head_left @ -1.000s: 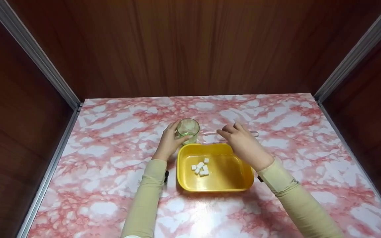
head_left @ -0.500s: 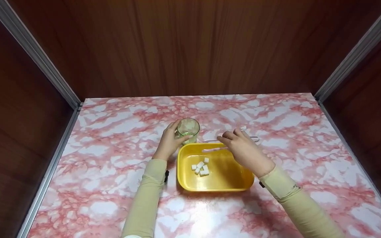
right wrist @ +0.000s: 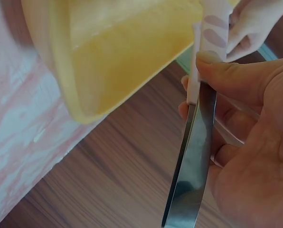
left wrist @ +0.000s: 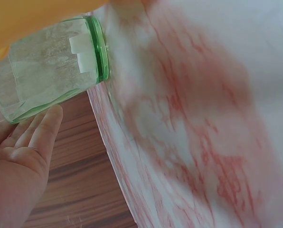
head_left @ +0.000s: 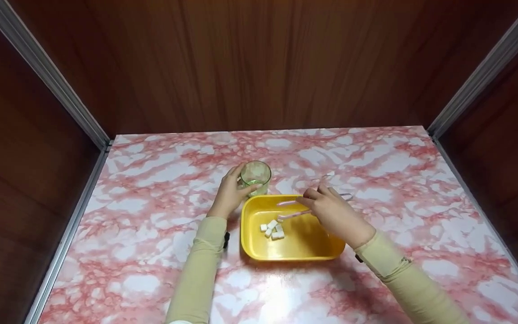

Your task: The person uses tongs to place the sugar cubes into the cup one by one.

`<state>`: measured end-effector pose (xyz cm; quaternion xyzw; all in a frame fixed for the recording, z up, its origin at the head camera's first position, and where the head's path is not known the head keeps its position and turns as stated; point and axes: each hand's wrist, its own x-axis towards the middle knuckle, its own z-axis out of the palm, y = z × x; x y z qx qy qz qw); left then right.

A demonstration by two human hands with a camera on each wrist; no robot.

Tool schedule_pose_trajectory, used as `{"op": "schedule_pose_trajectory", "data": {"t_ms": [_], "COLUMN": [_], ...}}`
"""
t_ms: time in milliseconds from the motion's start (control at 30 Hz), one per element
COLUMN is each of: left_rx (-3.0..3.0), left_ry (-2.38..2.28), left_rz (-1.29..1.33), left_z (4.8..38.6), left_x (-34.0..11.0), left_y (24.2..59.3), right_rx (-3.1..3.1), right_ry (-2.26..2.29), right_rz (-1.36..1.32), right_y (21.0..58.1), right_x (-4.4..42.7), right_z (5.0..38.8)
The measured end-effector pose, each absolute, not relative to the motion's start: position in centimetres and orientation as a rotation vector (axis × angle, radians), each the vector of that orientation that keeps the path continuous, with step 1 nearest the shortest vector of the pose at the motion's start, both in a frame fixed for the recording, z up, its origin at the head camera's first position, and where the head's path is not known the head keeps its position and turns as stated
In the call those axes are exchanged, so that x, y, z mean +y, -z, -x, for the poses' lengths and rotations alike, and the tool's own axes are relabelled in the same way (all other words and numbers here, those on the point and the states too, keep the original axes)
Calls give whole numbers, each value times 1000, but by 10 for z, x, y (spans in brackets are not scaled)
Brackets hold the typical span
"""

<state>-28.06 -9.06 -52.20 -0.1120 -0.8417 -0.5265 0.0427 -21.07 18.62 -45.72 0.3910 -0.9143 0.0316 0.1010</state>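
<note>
My left hand (head_left: 229,196) holds a green-tinted glass (head_left: 256,173) standing behind the yellow tub, its thumb across the near side and its fingers at the far side. In the left wrist view, white cubes (left wrist: 86,60) show inside the glass near its base. My right hand (head_left: 336,215) grips tongs (right wrist: 194,152) with a metal handle and pale pink arms. Their two arms are spread apart over the tub (head_left: 292,258), and the nearer tip is by a white cube that it partly hides. Several more white cubes (head_left: 278,235) lie in a cluster in the tub's left half.
Under everything is a table (head_left: 142,252) with a red-and-white marbled top. Brown wood-grain panels (head_left: 259,67) rise behind it and on both sides, joined by grey metal corner strips (head_left: 56,81).
My right hand has brought the tongs nearer to me, from behind the tub to above its inside, and their arms now show spread apart. The left hand and the glass have stayed put.
</note>
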Motion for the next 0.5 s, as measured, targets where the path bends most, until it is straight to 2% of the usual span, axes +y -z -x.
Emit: {"op": "schedule_pose_trajectory", "data": {"t_ms": [500], "left_rx": [-2569], "left_ry": [1630], "left_rz": [353], "left_z": [282], "left_x": [-90], "left_y": [523], "right_rx": [-2734], "right_ry": [-114], "right_rz": [-1286], "right_y": [473], "right_x": [187], "right_z": [194]}}
